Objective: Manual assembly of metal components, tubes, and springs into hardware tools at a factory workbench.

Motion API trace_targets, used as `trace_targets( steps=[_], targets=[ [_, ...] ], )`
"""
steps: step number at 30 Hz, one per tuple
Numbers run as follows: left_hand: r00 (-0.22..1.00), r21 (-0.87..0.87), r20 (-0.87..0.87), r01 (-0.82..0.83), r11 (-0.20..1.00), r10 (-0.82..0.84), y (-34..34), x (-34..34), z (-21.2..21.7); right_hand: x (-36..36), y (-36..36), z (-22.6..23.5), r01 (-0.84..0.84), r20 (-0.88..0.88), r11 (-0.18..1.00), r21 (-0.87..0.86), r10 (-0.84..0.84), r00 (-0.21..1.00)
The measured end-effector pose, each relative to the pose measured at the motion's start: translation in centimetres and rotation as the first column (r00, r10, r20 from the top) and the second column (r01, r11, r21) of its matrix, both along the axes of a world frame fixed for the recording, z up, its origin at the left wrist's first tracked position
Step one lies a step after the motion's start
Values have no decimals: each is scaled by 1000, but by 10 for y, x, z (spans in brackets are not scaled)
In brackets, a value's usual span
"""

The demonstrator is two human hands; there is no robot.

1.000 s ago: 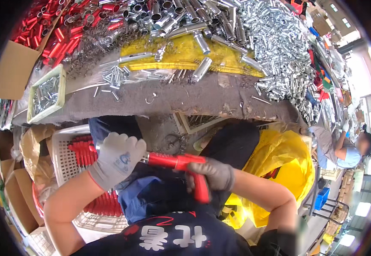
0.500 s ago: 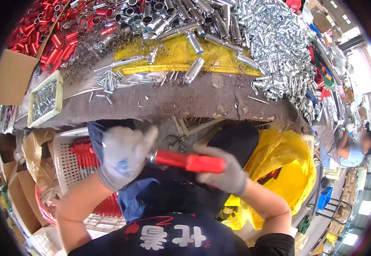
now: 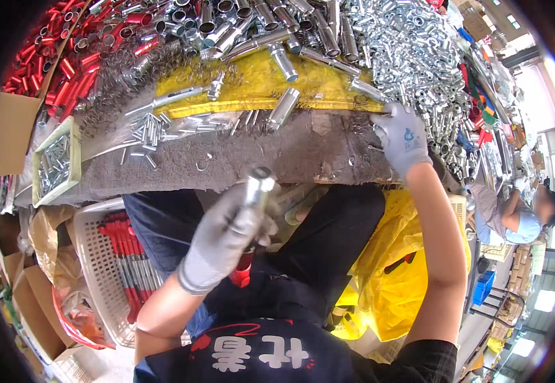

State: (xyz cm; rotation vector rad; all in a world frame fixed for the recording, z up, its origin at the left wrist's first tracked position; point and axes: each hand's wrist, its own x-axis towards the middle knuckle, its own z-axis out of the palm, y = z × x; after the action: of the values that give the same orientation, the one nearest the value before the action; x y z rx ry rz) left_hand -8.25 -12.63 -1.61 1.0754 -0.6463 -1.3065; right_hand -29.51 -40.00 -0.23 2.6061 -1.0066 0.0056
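My left hand (image 3: 229,230), in a grey-white glove, is closed round a red-handled metal tool (image 3: 259,182) above my lap. Its silver tubular end points up and away from me. Its red end (image 3: 241,271) shows beneath the hand, and the glove covers the middle. My right hand (image 3: 405,137), gloved too, reaches to the bench at the near left edge of a heap of small silver metal fittings (image 3: 411,57). Its fingers are curled down at the heap, and what they pinch is hidden.
Silver tubes (image 3: 284,108) lie on a yellow cloth (image 3: 239,96), with red tubes (image 3: 70,73) at far left. A small tray (image 3: 73,166) of pins stands near left. A white crate (image 3: 89,255) holds red-handled tools; a yellow bag (image 3: 405,287) hangs right. Another person (image 3: 523,220) sits far right.
My right hand has let go of the red handle and moved up and right to the silver fittings. My left hand has turned the tool from level to upright, moving slightly right.
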Motion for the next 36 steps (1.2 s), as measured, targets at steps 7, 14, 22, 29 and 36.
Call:
trace_targets(
  steps=[7, 14, 22, 29, 36],
  targets=[
    [938, -48, 282, 225, 973, -202, 8, -13, -22, 11, 71, 26, -440, 745, 603, 666, -504, 437],
    [844, -94, 487, 307, 947, -225, 1, -12, -17, 34, 138, 42, -593, 570, 177, 785, -582, 580],
    [564, -282, 813, 166, 945, 144, -6, -12, -12, 32, 99, 50, -497, 539, 213, 842, -272, 797],
    [907, -34, 381, 208, 978, -180, 26, 7, -25, -17, -174, 55, 364, 614, 931, 23, -301, 730],
    [915, 28, 288, 286, 958, -282, 23, 12, -5, -30, -240, 70, 504, 84, 861, -65, -499, 863]
  ],
)
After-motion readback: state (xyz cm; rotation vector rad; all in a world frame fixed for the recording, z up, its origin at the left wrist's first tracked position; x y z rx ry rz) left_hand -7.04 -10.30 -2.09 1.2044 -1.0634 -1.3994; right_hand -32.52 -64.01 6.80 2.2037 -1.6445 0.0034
